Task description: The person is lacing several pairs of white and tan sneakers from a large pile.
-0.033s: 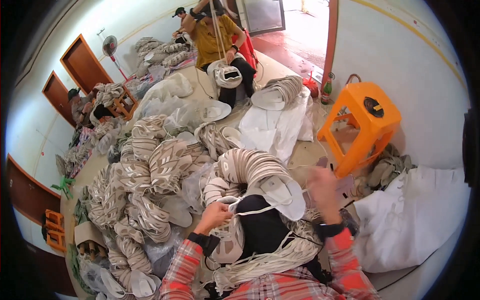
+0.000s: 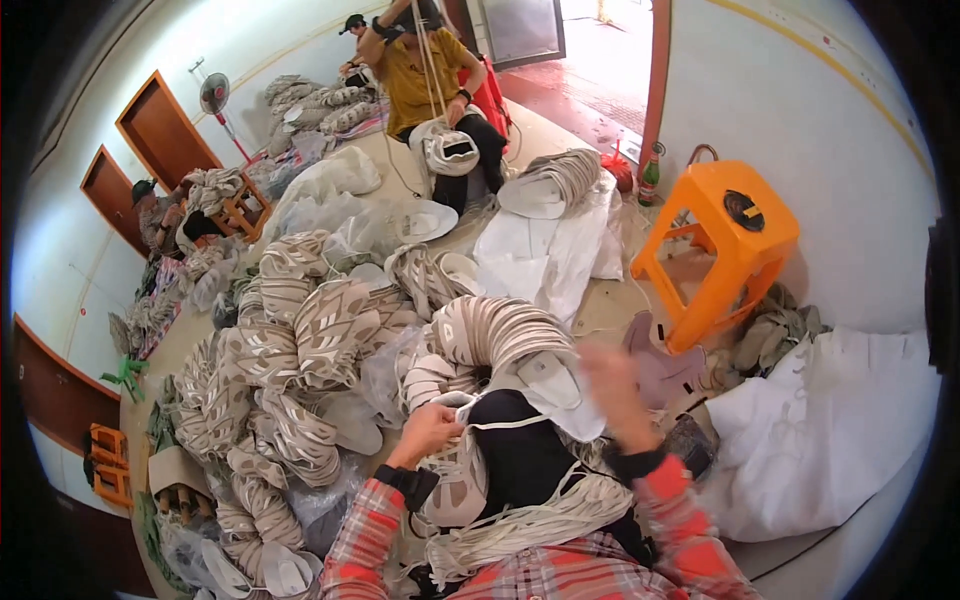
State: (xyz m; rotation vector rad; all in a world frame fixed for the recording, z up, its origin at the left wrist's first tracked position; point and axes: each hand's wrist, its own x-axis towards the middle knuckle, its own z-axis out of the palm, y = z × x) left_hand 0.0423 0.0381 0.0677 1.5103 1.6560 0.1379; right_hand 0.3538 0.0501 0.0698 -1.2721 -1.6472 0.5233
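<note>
Lace [image 2: 507, 424], white and flat, starts at the left hand [image 2: 428, 432] and runs rightward from its fingertips across the black cloth [image 2: 520, 465] on the lap. Just below that pinch hangs a beige-and-white shoe upper [image 2: 458, 488], whose pale edge the left fingers seem to nip together with the lace; whether the lace passes through a hole there is too small for me to tell from my end.

Level with that grip and well to its right is the right hand [image 2: 612, 388], smeared by blur, so I cannot tell whether its fingers are closed on the lace or loose.

I would hold the left pinch firm and close to the edge, and draw the lace evenly, flat and untwisted, pulling in line with the hole so that the upper isn't dragged askew. I judge the risk to be snagging: loose laces [image 2: 535, 520] lie tangled below and right of the left grip, and a curved stack of uppers [image 2: 490, 328] stands just beyond it. I'd lift the pull clear of both. Farther out, an orange stool [image 2: 752, 205] stands beyond the right hand.
</note>
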